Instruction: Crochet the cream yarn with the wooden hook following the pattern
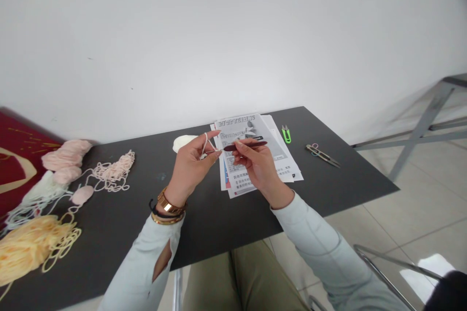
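My right hand (pixel 254 160) grips the dark red handle of a crochet hook (pixel 260 144), its tip pointing left. White yarn (pixel 207 140) loops over the raised index finger of my left hand (pixel 193 164), whose thumb and other fingers pinch the strand close to the hook's tip. Whether any stitches sit on the hook is too small to tell. Both hands hover above printed pattern sheets (pixel 288 167) stacked on the dark table. A white ball of yarn (pixel 182 142) lies behind my left hand, partly hidden by it.
Green thread snips (pixel 286 134) and metal scissors (pixel 322 155) lie to the right. Loose pink yarn (pixel 115 171), pink skeins (pixel 67 154) and a yellow skein (pixel 34 248) spread over the left side, beside a red bag (pixel 14 150). A white wall rises behind the table (pixel 350 184).
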Tool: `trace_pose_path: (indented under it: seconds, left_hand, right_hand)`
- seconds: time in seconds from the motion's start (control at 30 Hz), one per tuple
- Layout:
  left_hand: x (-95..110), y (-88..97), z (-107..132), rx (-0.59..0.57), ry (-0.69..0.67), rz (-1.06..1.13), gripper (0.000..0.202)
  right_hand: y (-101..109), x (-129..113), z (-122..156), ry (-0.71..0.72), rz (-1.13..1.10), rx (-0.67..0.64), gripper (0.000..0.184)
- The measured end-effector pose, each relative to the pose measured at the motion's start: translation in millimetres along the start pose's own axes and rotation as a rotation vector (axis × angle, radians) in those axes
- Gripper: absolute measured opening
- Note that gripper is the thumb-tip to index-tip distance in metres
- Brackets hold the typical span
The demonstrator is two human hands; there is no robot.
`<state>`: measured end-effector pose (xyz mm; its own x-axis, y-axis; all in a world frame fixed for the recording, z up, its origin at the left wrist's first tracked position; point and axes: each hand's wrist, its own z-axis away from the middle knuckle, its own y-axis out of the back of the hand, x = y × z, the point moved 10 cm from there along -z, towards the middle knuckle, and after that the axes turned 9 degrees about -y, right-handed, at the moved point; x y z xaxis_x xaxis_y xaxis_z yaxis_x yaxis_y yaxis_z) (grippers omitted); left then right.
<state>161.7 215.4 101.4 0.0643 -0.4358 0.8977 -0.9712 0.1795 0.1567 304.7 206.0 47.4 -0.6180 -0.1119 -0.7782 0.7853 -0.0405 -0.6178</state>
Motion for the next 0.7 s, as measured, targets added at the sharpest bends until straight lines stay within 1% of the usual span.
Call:
trace_pose_path:
  seconds: [0.1,0.2,0.33,0.47,0.57,0.7]
  left_hand:
    - [-2,1.1,0,0.002,0.005,-0.026,0.056]
    - [-5,0.6,0,0.037,0.019,0.036,0.066]
    - [-7,-2.1,2,0.120,0.000,0.141,0.062]
    - [-12,-4.6,8,0.222,0.000,0.154,0.061]
    - [-17,-6.3,12,0.284,0.014,0.195,0.056]
    - [-21,-7.3,16,0.354,0.029,0.249,0.063]
  right_hand:
    - [-2,1,0,-0.030,0.007,-0.013,0.018]
    - [-1,-1,1,-0.027,-0.013,-0.015,0.018]
    - [3,0,-1,-0.039,-0.069,-0.002,0.018]
    - [6,4,-3,-0.053,-0.105,0.018,0.019]
    - [6,3,-3,-0.028,-0.096,0.030,0.020]
    - [5,-2,2,0.046,-0.023,0.075,0.019]
